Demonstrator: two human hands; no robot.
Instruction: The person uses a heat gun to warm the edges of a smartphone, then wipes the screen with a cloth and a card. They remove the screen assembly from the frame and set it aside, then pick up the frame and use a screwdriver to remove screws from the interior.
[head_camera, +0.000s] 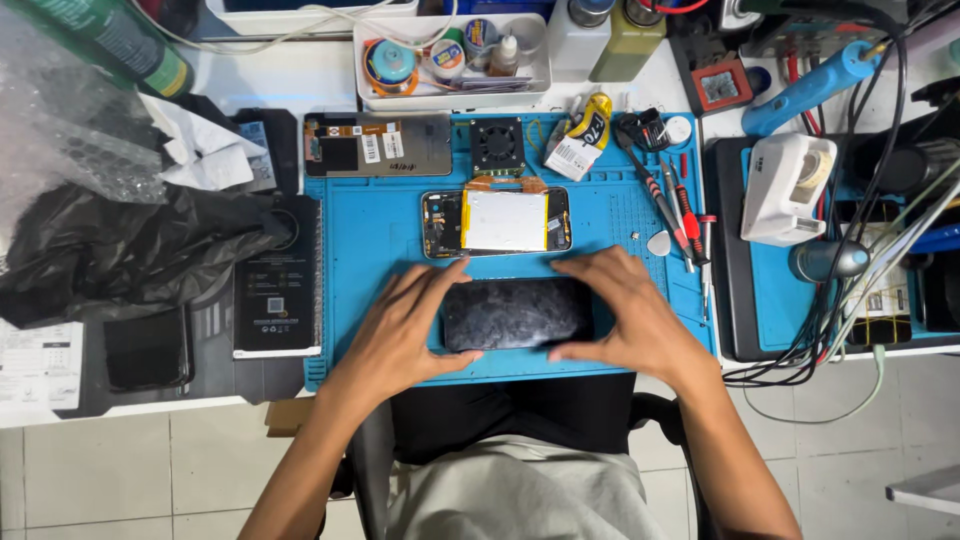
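Head view, dark phone panel (515, 313) on blue mat (375, 235), fingers (440, 275) gripping both ends

Two hands, the left hand (400, 325) and the right hand (630, 315), are counted on one dark phone screen (515, 313). One opened phone (497, 222) with one white battery is seen on one blue mat (375, 230). One small fan (497, 145), one white tray (452, 97) and one black bag (110, 250) are counted on the table (290, 75).
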